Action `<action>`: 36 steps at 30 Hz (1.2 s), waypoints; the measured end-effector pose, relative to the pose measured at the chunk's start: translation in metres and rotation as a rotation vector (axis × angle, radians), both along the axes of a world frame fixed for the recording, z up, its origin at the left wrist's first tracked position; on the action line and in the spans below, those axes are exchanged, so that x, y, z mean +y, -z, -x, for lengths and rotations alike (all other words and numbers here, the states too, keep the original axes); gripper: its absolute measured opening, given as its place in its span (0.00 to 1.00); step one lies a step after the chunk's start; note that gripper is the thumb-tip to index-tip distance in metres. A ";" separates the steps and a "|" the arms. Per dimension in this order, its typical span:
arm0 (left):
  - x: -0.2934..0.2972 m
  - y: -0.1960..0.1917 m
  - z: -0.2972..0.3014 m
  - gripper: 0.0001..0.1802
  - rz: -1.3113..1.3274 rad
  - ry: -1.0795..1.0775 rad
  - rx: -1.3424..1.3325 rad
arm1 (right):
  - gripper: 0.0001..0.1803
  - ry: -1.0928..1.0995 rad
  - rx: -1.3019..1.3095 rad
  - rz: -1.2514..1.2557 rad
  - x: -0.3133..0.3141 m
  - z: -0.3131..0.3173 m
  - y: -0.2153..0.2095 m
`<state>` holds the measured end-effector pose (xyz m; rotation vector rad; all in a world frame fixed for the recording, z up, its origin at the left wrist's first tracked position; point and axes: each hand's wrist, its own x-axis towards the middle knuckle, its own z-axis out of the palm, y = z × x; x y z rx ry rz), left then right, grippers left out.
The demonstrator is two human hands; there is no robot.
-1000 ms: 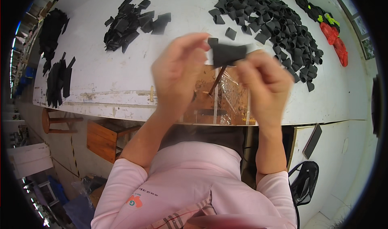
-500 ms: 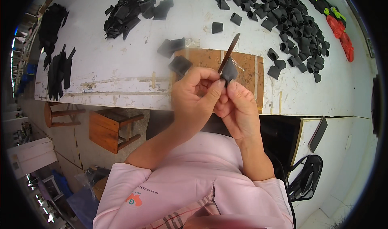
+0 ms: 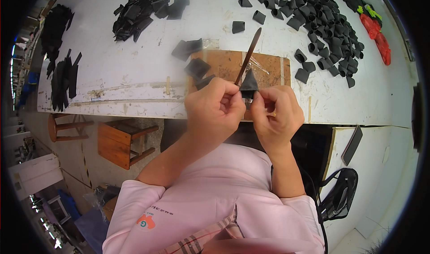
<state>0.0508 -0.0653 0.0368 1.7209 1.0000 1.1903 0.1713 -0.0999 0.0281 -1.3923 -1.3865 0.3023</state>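
My left hand (image 3: 214,107) is closed in a pinch. Its fingers grip one side of a small black piece of fabric-like material (image 3: 249,82), folded to a point at the top. A slim brown stick (image 3: 250,53) juts up and away from the same hand, held along with the piece. On the opposite lower corner, my right hand (image 3: 278,114) pinches with thumb and fingertips. Both hands are over the near edge of a brown board (image 3: 224,62) on the white table. Several flat black pieces (image 3: 197,69) lie by the board's left side, near my left hand.
A heap of small black tube-like pieces (image 3: 333,36) covers the far right. Flat black pieces (image 3: 131,20) are piled far left, beside dark strips (image 3: 64,81). A red plastic bundle (image 3: 382,47) lies at the right edge. Wooden stools (image 3: 115,142) stand below the table's left.
My hands have drawn slightly nearer and apart, stretching the black piece between them; its point now faces up. The right hand has turned knuckles up. The stick has shifted left with my left hand.
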 end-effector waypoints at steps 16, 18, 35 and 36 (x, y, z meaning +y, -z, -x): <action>0.037 0.060 0.042 0.11 0.010 -0.312 0.373 | 0.15 0.164 0.498 0.099 0.079 -0.086 -0.013; 0.039 0.062 0.043 0.19 0.015 -0.202 0.497 | 0.15 0.224 0.371 0.065 0.070 -0.082 0.000; 0.023 0.050 0.035 0.14 -0.106 0.125 0.245 | 0.18 -0.253 0.442 0.388 0.005 0.013 0.050; 0.019 0.044 0.034 0.14 -0.107 0.123 0.242 | 0.20 -0.256 0.374 0.310 0.006 0.013 0.046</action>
